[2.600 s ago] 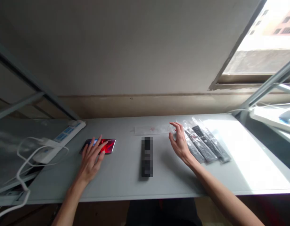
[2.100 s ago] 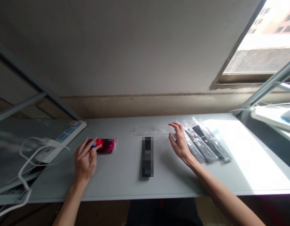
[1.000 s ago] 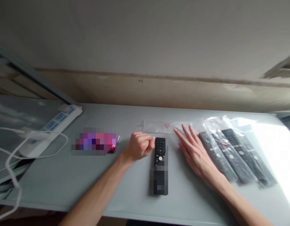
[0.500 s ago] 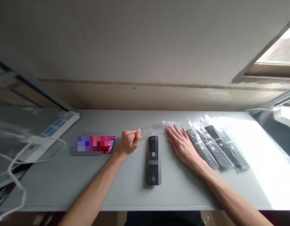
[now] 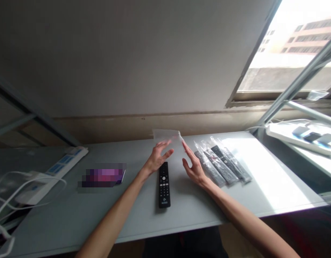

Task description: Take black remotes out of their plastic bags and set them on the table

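My left hand [image 5: 156, 159] is raised over the grey table [image 5: 143, 222], its fingertips holding a clear plastic bag [image 5: 166, 135] up off the surface. My right hand [image 5: 192, 165] is beside it with fingers stretched out, the index tip touching the bag's right corner. A bare black remote [image 5: 164, 184] lies on the table just below and between the two hands.
Several black remotes in clear bags [image 5: 222, 165] lie to the right of my right hand. A phone [image 5: 102, 176] lies at the left, with a white power strip [image 5: 66, 164] and looped cable [image 5: 28, 189] beyond it. A wall runs behind; another shelf [image 5: 299, 134] stands at right.
My left hand left the phone, closed on the flat bag's left end behind the remote and lifted it off the table. My right hand rose from the table to the bag.
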### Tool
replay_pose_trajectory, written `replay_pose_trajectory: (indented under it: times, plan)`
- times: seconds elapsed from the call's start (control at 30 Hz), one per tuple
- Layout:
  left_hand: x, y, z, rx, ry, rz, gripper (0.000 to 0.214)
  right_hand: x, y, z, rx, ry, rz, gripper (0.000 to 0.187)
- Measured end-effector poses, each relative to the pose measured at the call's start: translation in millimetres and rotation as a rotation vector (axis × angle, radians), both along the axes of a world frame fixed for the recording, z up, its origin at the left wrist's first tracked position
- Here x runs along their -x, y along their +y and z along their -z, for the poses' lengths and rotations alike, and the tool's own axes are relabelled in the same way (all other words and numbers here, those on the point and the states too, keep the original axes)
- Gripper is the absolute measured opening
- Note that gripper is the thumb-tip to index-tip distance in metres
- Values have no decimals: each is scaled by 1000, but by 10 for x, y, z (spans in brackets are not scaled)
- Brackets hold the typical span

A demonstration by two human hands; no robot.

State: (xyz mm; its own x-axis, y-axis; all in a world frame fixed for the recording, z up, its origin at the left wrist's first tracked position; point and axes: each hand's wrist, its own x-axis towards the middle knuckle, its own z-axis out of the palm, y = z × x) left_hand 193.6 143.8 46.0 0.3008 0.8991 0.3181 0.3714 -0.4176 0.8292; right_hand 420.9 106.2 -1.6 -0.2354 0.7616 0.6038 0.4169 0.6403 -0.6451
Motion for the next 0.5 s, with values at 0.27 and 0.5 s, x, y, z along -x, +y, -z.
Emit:
replay_pose_trajectory:
  times: [0.27, 0.5]
  plan:
    - [-622, 52, -89, 79, -473, 24, 52, 4, -8, -23, 60, -80, -159, 77]
    - [-99, 143, -304, -507, 191, -125, 47, 48, -79, -94, 189, 67, -214, 60]
